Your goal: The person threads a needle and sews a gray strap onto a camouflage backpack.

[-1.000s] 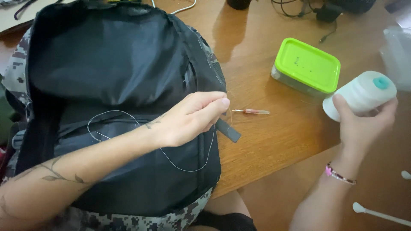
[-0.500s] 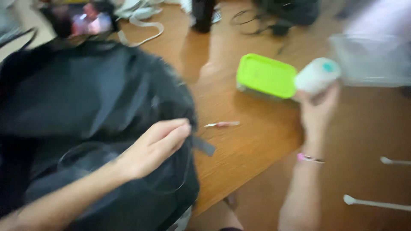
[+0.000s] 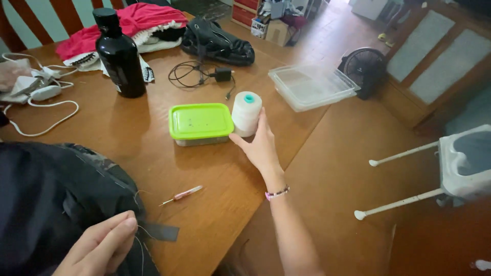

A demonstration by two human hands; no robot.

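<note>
Right hand (image 3: 260, 145) wrapped around white thread spool (image 3: 246, 113), spool upright on tabletop (image 3: 317, 168), touching the green-lidded box (image 3: 200, 122) just left of the hand. Left hand (image 3: 102, 245) pinched narrow on a thin thread (image 3: 139, 240), resting on dark backpack (image 3: 46, 204). Seam ripper (image 3: 181, 194) lies between both hands.

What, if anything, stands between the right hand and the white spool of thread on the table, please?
Nothing visible does. The right hand already touches the white spool of thread, which stands upright on the wooden table beside the green-lidded box.
</note>
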